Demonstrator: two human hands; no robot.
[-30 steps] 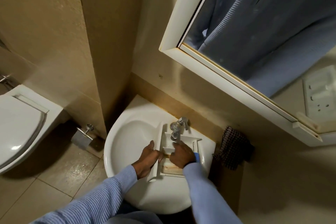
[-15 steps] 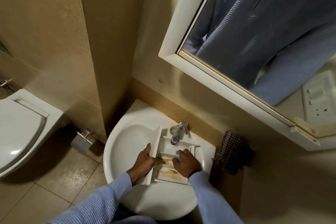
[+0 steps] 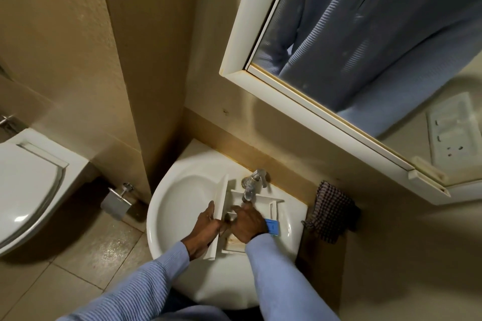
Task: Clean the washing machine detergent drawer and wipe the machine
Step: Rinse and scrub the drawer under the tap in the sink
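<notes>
One view only, head camera. Drawer lies in the sink, far end under the tap.

Left hand grips the drawer's front panel, fingers on the outer face, thumb over the edge. It has the same hold as half a second ago.

Right hand has moved up the drawer toward the tap. The blue tool, nearly covered half a second back, sticks out again at the wrist side. I read that as scrubbing strokes, mid-clean. The fingers curl down over the tool and I judge them closed on it, though the hold itself is under the hand.

Brown stain shows in the near compartment, so the drawer isn't done. The machine is out of frame.

Hard to tell: whether water runs, and what the tool is. A sleeve hides the drawer's near corner. Checked cloth hangs beside the sink.
</notes>
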